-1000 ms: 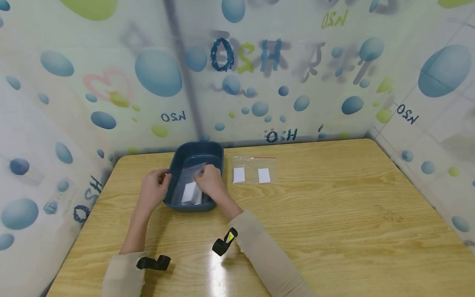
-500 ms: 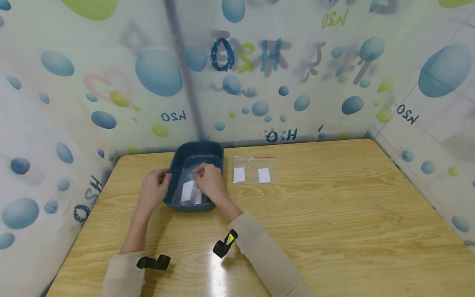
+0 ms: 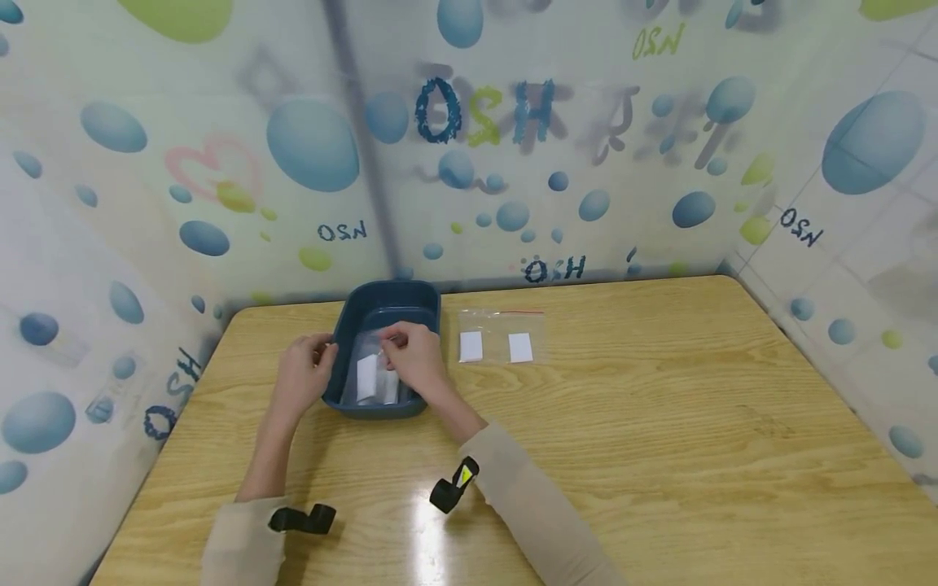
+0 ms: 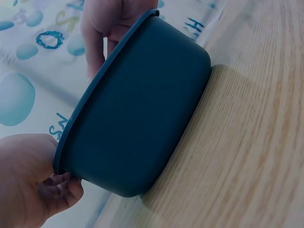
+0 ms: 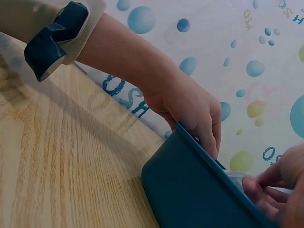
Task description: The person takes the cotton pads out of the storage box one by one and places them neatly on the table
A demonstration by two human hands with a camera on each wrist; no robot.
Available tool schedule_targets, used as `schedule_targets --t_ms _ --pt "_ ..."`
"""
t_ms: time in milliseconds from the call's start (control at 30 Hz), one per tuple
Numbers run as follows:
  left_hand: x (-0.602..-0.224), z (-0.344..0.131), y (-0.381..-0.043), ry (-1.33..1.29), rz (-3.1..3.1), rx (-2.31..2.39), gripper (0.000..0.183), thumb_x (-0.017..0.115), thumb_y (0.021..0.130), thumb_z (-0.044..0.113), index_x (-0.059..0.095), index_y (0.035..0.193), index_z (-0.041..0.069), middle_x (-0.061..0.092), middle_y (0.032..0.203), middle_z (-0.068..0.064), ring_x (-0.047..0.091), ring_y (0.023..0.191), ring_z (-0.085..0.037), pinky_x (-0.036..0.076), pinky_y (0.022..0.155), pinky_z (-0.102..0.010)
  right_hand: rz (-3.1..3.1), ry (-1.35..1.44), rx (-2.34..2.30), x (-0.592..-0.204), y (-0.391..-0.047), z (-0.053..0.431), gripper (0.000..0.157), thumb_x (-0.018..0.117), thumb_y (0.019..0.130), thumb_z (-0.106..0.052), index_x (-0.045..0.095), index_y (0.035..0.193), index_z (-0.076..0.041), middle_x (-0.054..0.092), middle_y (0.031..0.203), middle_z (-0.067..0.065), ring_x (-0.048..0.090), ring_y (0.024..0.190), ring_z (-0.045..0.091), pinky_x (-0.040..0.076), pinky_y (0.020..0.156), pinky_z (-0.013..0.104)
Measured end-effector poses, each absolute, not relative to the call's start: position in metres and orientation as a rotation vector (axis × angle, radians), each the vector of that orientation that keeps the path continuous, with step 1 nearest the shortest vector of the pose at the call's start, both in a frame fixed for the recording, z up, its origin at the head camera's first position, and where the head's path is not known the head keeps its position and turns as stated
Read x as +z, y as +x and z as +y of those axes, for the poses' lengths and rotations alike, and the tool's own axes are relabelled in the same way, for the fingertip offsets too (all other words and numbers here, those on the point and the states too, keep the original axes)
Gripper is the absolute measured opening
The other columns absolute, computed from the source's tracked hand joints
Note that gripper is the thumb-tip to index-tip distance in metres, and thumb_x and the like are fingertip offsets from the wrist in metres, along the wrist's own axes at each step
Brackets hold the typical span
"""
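A dark blue plastic basin stands on the wooden table. My left hand holds its left rim, thumb and fingers at the edge, as the left wrist view also shows. My right hand reaches over the basin's right side and pinches a clear plastic bag inside it. White card pieces show in the bags at the basin's bottom. From the right wrist view, my right fingers point down behind the rim, their tips partly hidden, and a bit of clear plastic shows near the left hand.
Right of the basin lies a flat clear zip bag with a red seal line and two white cards in it. The wooden table meets a patterned wall sheet at the back.
My right hand has shifted slightly left, drawing the upper part of the bag with it. The white cards in the basin have moved a little left. My left hand stays on the rim.
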State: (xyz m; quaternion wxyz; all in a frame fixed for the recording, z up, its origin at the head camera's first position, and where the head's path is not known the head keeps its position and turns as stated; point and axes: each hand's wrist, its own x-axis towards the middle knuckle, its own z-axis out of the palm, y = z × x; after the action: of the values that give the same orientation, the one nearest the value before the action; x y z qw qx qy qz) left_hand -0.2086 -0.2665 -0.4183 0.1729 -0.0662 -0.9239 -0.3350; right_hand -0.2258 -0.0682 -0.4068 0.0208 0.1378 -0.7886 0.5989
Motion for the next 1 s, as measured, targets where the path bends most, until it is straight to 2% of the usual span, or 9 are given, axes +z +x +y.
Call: schedule_targets --t_ms 233,733,900,1000 --pt "-0.419 -0.266 -0.209 -0.183 -2.625 -0.959 0.027 0.056 0.1 0.002 0.064 0.117 -0.017 0.061 0.09 -0.024 0.056 0.078 -0.033 0.046 0.065 -0.039 -2.325 0.491 1.904 -0.401 -0.225 -0.062 0.009 0.067 0.096 -0.002 0.074 0.099 0.003 0.07 0.076 0.009 0.064 0.057 0.011 0.054 0.058 0.022" --pt "-0.418 -0.267 -0.208 -0.172 -2.645 -0.966 0.029 0.056 0.102 0.004 0.063 0.12 -0.017 0.061 0.093 -0.024 0.057 0.081 -0.033 0.046 0.066 -0.036 -2.241 0.541 1.975 -0.388 -0.218 -0.04 0.014 0.066 0.098 -0.007 0.074 0.103 0.003 0.068 0.079 0.012 0.064 0.061 0.012 0.057 0.063 0.029" --pt "-0.418 -0.268 -0.209 -0.159 -2.659 -0.963 0.029 0.055 0.102 0.005 0.062 0.12 -0.017 0.06 0.093 -0.023 0.056 0.081 -0.032 0.046 0.066 -0.036 -2.231 0.559 1.922 -0.383 -0.215 -0.031 0.015 0.066 0.098 -0.009 0.074 0.104 0.002 0.069 0.081 0.013 0.066 0.063 0.019 0.054 0.061 0.024" --pt "-0.419 -0.267 -0.21 -0.168 -2.647 -0.96 0.028 0.056 0.101 0.004 0.063 0.119 -0.017 0.06 0.091 -0.023 0.056 0.08 -0.032 0.046 0.066 -0.037 -2.23 0.568 1.895 -0.38 -0.214 -0.026 0.015 0.067 0.098 -0.01 0.074 0.104 0.002 0.068 0.081 0.012 0.065 0.064 0.018 0.053 0.061 0.023"
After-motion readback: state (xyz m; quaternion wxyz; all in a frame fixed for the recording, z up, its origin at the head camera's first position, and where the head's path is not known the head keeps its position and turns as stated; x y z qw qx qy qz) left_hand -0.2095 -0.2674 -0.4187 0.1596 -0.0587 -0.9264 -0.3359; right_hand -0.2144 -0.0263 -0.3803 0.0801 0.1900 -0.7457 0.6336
